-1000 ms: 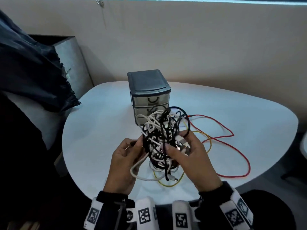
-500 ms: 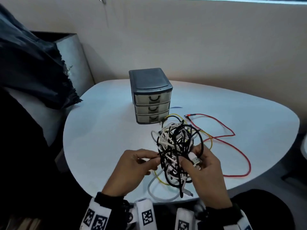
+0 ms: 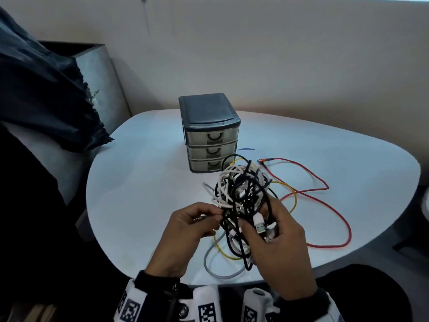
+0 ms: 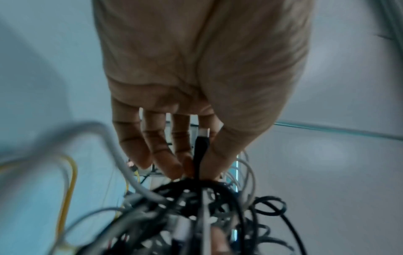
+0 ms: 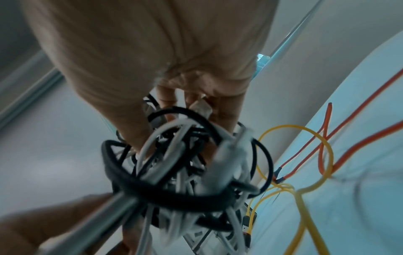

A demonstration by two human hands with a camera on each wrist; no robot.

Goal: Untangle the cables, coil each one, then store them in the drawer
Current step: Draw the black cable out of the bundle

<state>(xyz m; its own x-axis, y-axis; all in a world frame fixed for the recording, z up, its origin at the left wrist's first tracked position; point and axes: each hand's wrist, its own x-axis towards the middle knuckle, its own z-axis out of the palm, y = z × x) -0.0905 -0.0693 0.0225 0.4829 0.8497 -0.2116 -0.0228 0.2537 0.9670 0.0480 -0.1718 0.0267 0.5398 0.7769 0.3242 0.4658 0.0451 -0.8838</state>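
I have the tangle of cables [image 3: 241,196] lifted off the desk [image 3: 144,187] between both hands. My right hand [image 3: 276,247] grasps the lower right part of the bundle, fingers curled round black and white strands, with a white plug [image 3: 259,223] lying across its fingertips. My left hand [image 3: 185,231] sits just left of the bundle; in the left wrist view its thumb and fingers [image 4: 165,155] pinch a black plug [image 4: 201,151] at the end of a black cable [image 4: 229,198] that runs straight into the knot.

Below my hands a grey cable [image 3: 209,263] and a yellow cable [image 3: 291,194] loop down out of the bundle onto the desk. The yellow one also arcs out just right of my right hand, and past it a red cable [image 3: 334,217] lies slack on the desk, well out to the right, its plug end pointing back toward the bundle. In the right wrist view the yellow loop [image 5: 305,155] crosses the red cable [image 5: 353,146] on the surface.

Beyond my hands, just behind the top of the bundle, stands the drawer unit [image 3: 210,133], three drawers stacked, all closed. A dark cloth [image 3: 46,96] hangs far off to the left of my left hand.
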